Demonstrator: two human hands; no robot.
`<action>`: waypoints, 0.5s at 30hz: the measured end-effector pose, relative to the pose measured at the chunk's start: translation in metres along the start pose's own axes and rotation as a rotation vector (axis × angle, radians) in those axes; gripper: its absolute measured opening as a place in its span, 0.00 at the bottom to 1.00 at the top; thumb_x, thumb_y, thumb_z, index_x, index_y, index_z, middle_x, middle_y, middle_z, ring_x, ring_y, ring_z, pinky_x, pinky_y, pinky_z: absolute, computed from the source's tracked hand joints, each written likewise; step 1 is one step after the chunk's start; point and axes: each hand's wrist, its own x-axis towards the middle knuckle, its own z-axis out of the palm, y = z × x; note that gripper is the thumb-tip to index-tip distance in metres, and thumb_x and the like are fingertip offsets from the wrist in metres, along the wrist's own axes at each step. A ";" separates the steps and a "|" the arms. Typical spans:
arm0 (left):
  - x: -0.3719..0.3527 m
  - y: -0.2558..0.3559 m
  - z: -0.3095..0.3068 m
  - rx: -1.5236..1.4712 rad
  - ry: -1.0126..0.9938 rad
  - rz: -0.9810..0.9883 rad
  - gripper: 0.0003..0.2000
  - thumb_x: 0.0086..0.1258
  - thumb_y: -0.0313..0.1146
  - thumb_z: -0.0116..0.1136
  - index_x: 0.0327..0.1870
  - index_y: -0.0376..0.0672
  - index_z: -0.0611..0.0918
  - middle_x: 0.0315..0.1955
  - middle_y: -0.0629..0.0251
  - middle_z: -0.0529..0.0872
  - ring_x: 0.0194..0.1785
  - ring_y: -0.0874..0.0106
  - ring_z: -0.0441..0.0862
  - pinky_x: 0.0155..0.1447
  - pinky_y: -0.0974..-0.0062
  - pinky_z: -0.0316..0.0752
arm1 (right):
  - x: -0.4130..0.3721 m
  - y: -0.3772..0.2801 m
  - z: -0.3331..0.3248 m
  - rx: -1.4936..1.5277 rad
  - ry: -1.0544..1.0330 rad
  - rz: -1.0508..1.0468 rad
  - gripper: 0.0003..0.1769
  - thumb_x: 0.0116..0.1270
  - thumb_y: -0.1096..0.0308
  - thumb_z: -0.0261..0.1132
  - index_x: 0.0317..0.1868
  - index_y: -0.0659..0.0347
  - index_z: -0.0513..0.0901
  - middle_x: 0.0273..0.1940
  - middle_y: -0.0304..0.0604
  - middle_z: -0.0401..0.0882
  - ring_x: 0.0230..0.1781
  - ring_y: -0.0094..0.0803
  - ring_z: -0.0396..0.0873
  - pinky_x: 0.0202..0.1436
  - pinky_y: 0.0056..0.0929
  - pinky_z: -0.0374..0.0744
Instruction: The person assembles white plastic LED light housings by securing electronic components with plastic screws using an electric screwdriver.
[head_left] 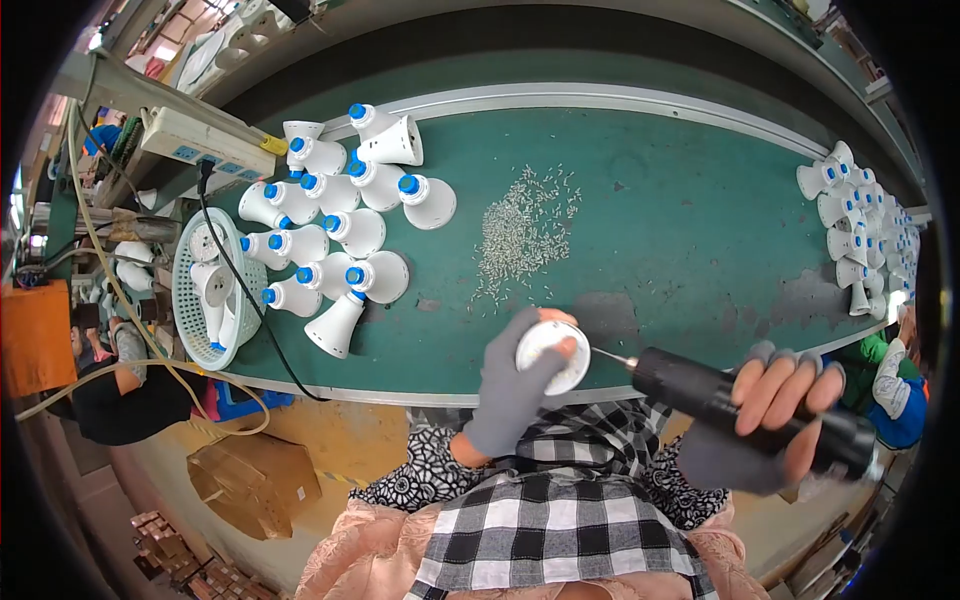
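Observation:
My left hand point(515, 380), in a grey fingerless glove, grips a round white plastic part point(548, 372) with its round face turned up and the thumb across it. In my right hand point(765, 420), also gloved, is a black electric screwdriver point(695, 385). Its thin bit points left, the tip close to the edge of the white part. Beyond my left hand a loose pile of small silvery screws point(515, 240) lies on the green table point(690, 240).
White cone-shaped parts with blue ends point(355, 232) stand and lie at the left, beside a pale green basket point(185, 310) holding more. A black cable point(235, 270) runs from a power strip point(205, 140). Similar white parts point(850, 220) crowd the right end. Other people sit at both sides.

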 end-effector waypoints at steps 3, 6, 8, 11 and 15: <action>0.004 0.002 -0.001 -0.179 -0.006 0.026 0.16 0.68 0.35 0.58 0.54 0.39 0.78 0.43 0.65 0.81 0.46 0.77 0.79 0.53 0.79 0.74 | -0.002 0.014 -0.017 -0.225 0.063 0.307 0.09 0.65 0.72 0.61 0.42 0.61 0.70 0.25 0.40 0.72 0.19 0.28 0.72 0.27 0.29 0.74; 0.009 -0.005 0.008 -0.183 -0.010 0.150 0.18 0.70 0.37 0.54 0.57 0.37 0.75 0.55 0.61 0.74 0.56 0.73 0.74 0.61 0.76 0.69 | -0.022 0.033 -0.012 -0.482 0.112 0.788 0.23 0.59 0.77 0.67 0.55 0.67 0.73 0.31 0.39 0.75 0.22 0.24 0.76 0.28 0.22 0.74; 0.011 -0.011 0.014 -0.233 -0.027 0.194 0.19 0.71 0.38 0.52 0.58 0.36 0.73 0.59 0.59 0.71 0.60 0.72 0.71 0.64 0.75 0.66 | -0.034 0.048 -0.019 -0.519 0.001 0.940 0.28 0.56 0.74 0.70 0.58 0.68 0.72 0.33 0.38 0.77 0.24 0.23 0.78 0.28 0.21 0.75; 0.003 -0.011 0.015 -0.232 -0.054 0.183 0.23 0.71 0.38 0.51 0.63 0.34 0.67 0.62 0.57 0.68 0.64 0.71 0.69 0.67 0.74 0.64 | -0.034 0.056 -0.023 -0.437 -0.042 1.038 0.28 0.55 0.73 0.72 0.56 0.68 0.75 0.33 0.37 0.77 0.26 0.22 0.79 0.29 0.21 0.77; -0.002 -0.001 0.009 -0.122 -0.196 0.219 0.26 0.69 0.36 0.54 0.65 0.36 0.65 0.65 0.57 0.66 0.66 0.70 0.68 0.67 0.72 0.65 | -0.020 0.056 -0.035 -0.411 -0.098 1.007 0.26 0.53 0.72 0.74 0.53 0.68 0.77 0.34 0.37 0.78 0.26 0.22 0.79 0.28 0.19 0.77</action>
